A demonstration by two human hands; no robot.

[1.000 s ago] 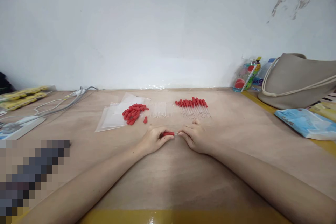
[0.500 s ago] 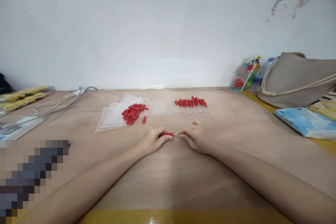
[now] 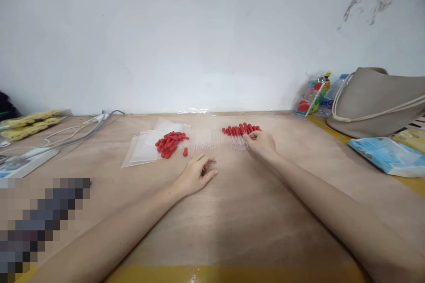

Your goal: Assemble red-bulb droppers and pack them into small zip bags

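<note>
The row of red-capped droppers (image 3: 236, 133) lies on the wooden table (image 3: 219, 216) at about 12 o'clock from the person, a little to the right and short of the wall. The right hand (image 3: 263, 142) rests on the row's right end. Its fingers are curled down onto the glass stems, and I cannot tell whether they pinch one. The left hand (image 3: 197, 171) lies on the bare table at 7 o'clock from the row and well apart from it, fingers loosely spread with nothing between them.

Just beside the row, at its 9 o'clock, lie the bare glass tubes (image 3: 206, 138). Further that way is a heap of loose red bulbs (image 3: 169, 141), partly on clear plastic bags (image 3: 142, 149), with one stray bulb (image 3: 185, 152) at the heap's 4 o'clock. Far out at 9 o'clock, cables (image 3: 83, 130) and yellow packets (image 3: 28, 123) sit by the table edge. At 3 o'clock stand bottles (image 3: 314, 93), a beige bag (image 3: 372, 104) and a blue packet (image 3: 387, 155).
</note>
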